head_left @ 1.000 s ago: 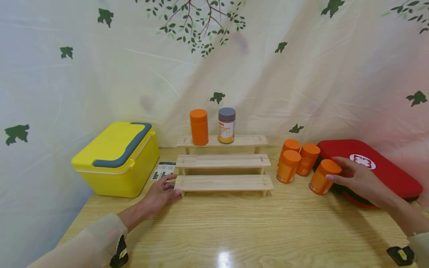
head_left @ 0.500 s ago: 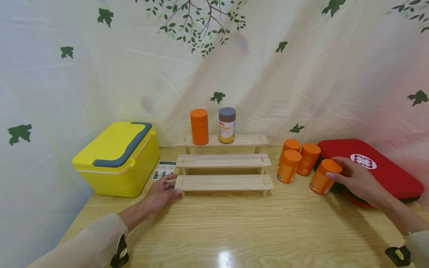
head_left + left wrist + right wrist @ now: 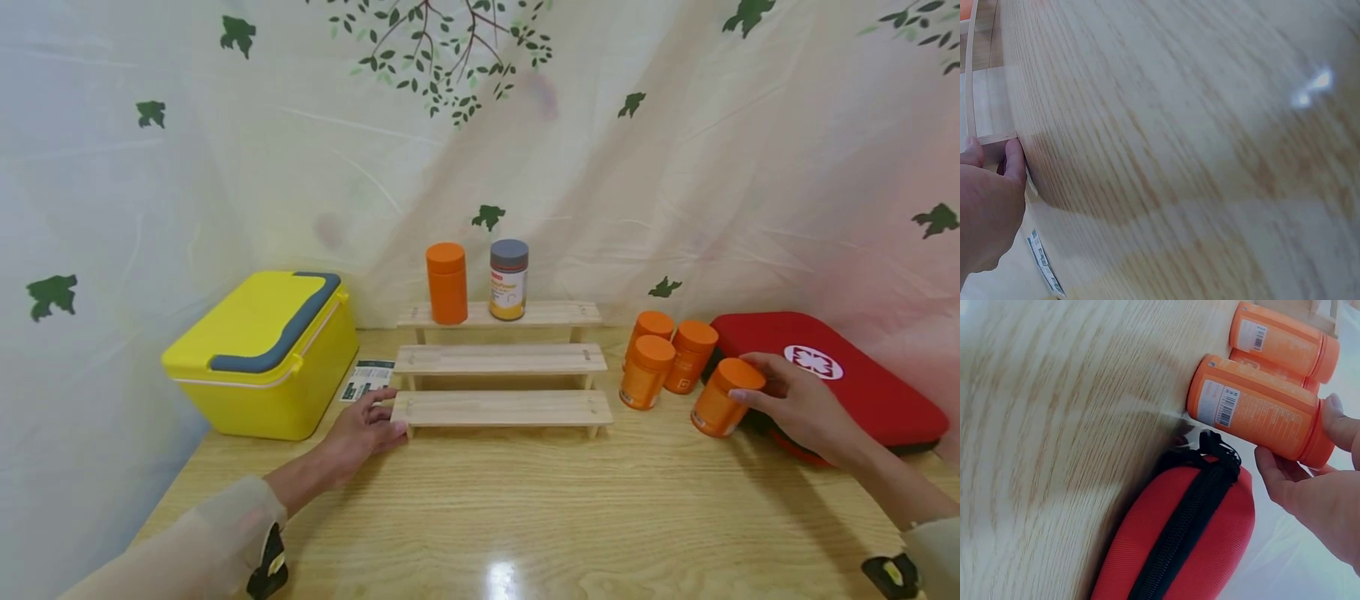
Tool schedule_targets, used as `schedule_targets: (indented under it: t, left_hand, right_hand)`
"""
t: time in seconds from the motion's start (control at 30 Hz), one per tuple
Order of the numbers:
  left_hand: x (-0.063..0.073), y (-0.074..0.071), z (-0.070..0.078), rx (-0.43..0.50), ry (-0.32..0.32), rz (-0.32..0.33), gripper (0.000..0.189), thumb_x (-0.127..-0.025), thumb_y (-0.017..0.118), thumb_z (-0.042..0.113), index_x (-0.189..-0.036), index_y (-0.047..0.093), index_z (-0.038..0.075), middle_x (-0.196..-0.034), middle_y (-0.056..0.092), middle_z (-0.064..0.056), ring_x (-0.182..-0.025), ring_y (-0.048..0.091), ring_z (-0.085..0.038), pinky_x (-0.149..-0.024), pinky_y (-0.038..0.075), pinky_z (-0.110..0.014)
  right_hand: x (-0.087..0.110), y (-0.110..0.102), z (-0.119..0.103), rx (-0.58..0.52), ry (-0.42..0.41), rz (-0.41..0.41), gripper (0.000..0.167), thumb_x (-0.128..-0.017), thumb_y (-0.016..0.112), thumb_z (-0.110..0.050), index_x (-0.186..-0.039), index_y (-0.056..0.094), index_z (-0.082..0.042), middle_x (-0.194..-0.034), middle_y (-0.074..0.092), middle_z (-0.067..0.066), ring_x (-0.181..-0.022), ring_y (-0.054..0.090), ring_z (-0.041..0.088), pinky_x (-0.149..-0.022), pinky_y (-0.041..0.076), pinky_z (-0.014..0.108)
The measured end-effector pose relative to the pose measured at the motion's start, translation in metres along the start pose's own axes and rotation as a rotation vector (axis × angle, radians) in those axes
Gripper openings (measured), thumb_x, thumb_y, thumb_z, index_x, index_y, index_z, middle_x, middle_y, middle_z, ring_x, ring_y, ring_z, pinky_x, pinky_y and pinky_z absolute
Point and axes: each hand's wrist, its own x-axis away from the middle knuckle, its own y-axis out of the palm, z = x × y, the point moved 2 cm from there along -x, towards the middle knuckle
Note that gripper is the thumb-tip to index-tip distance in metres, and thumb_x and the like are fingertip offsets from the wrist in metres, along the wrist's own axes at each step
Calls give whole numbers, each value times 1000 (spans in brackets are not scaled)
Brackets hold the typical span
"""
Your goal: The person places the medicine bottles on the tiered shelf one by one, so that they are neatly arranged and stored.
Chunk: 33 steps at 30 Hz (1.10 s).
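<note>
By the right hand (image 3: 802, 404), an orange jar (image 3: 718, 408) is gripped near its lid, with thumb and fingers closed around it. The jar is held above or on the table (image 3: 495, 508), just beside the red case (image 3: 885, 400); whether its base touches the wood cannot be told. On its side, a white label (image 3: 1218, 403) with a barcode is seen in the right wrist view. Three more jars (image 3: 647, 375) are grouped to its left. By the left hand (image 3: 363, 429), the left end of the rack's (image 3: 501, 407) lowest step is pinched. On the top step, an orange bottle (image 3: 447, 292) and a grey-lidded bottle (image 3: 508, 287) are placed upright.
</note>
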Motion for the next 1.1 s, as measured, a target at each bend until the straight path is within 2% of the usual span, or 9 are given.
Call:
schedule_targets:
  t: [0.07,0.3,0.37,0.4,0.57,0.63,0.77,0.9,1.1]
  left_hand:
    - [1,1,0,1,4,-2,58,-93,55,-7,-145,31,3,-129,50,-28,-109,59,-32,-93,52,-41]
    - [2,0,1,-4,11,-12,57,-94,54,-6,-145,29,2,-131,48,-29,-112,57,-34,-93,51,-43]
    - [2,0,1,-3,9,-14,57,-94,54,-6,-145,29,2,-132,48,-28,-112,57,-34,-94,51,-42]
    - [2,0,1,-3,7,-16,58,-94,54,-5,-146,28,2,-132,48,-28,-112,57,-34,-94,51,-42]
    - [1,0,0,-3,7,-13,57,-94,54,-6,-145,30,3,-130,49,-28,-110,58,-32,-93,51,-41]
    - [1,0,0,-1,9,-9,57,-94,54,-6,-145,30,3,-130,49,-27,-110,58,-32,-93,51,-42]
    - [1,0,0,-1,8,-10,57,-94,54,-6,-145,30,2,-130,49,-28,-109,58,-32,-93,51,-42]
    - [0,0,-1,0,6,-2,56,-94,54,-6,-144,31,3,-129,50,-27,-107,59,-30,-92,52,-41]
    - [1,0,0,-6,11,-13,57,-94,54,-5,-145,29,3,-129,49,-27,-108,58,-30,-93,51,-41]
  right_hand:
    - [1,-2,-1,-9,-8,3,55,-91,68,-23,-133,45,3,-120,55,27,-85,43,-19,-68,43,2]
    - [4,-18,-7,-6,-50,22,54,-89,71,-18,-133,48,3,-120,55,24,-86,41,-22,-68,44,1]
    - [4,-25,-10,3,-37,31,55,-89,71,-20,-133,48,2,-120,55,16,-86,41,-22,-67,43,0]
    - [4,-29,-12,8,-27,37,55,-89,71,-22,-133,48,0,-119,55,7,-86,40,-23,-67,42,0]
    - [0,-47,-22,-116,-33,28,48,-93,64,-14,-134,43,0,-108,50,-24,-89,47,-16,-70,43,2]
    - [-3,-55,-28,-153,-41,20,47,-94,62,-10,-135,41,3,-106,49,-29,-89,49,-16,-71,44,2]
    - [-10,-71,-46,-85,7,39,53,-95,62,-20,-139,40,0,-104,46,-34,-87,48,-18,-69,44,1]
    - [-19,-82,-66,-55,-14,73,54,-95,62,-21,-142,42,-6,-108,49,-25,-87,51,-15,-70,45,0]
    - [-36,-85,-94,-30,-29,48,62,-95,61,-28,-149,35,-15,-131,51,11,-93,50,-10,-70,44,0]
